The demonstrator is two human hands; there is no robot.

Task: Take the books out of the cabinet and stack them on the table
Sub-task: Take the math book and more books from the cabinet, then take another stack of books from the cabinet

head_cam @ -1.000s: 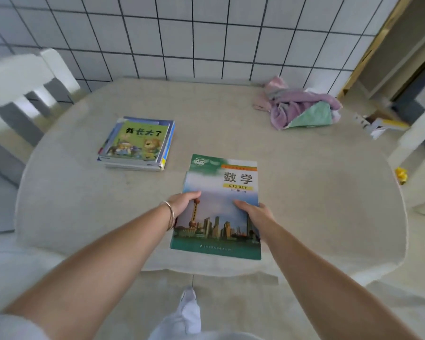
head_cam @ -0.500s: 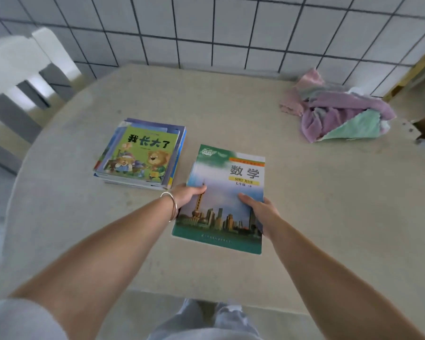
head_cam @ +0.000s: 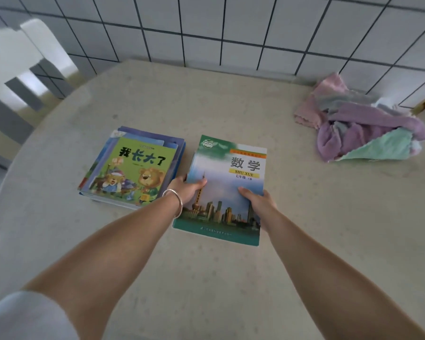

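A green and blue maths textbook (head_cam: 228,177) with a city skyline on its cover sits over the round beige table (head_cam: 206,104), held by both hands. My left hand (head_cam: 188,188) grips its left edge, thumb on the cover. My right hand (head_cam: 257,201) grips its right edge near the lower corner. Just to the left lies a stack of books (head_cam: 133,168) topped by a green picture book with cartoon bears. The textbook's left edge is close beside the stack, not on it.
A heap of pink, purple and green cloths (head_cam: 361,128) lies at the table's far right. A white chair (head_cam: 15,69) stands at the left. A tiled wall (head_cam: 231,28) runs behind the table.
The textbook and both hands have moved forward and left over the table, from near its front edge to right beside the stack. The camera has come closer to the table.
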